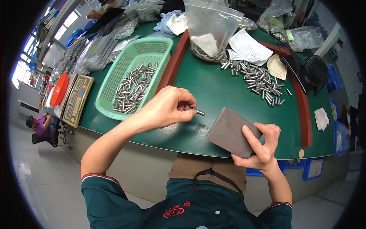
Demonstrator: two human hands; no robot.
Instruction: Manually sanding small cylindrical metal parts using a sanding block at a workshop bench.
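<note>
Between the thumb and fingers of my left hand (175, 107) is a small metal pin (199, 112), its tip pointing right. My right hand (263, 147) grips a flat grey-brown block (233, 133) by its right side, tilted above the near edge of the table. A gap separates the pin from the block. To the left of my left hand stands a light green plastic basket (105, 91) with many metal pins (133, 89) in it. Beyond my right hand lies a loose pile of similar pins (263, 82) on the green tabletop (206, 89).
Red-brown bars (303, 114) frame the work area. A clear bag (213, 23) of pins stands at the back, beside papers (251, 47). A small black fan (316, 70) is at right. A scale (78, 101) sits at the left edge; a seated person (40, 125) is beyond.
</note>
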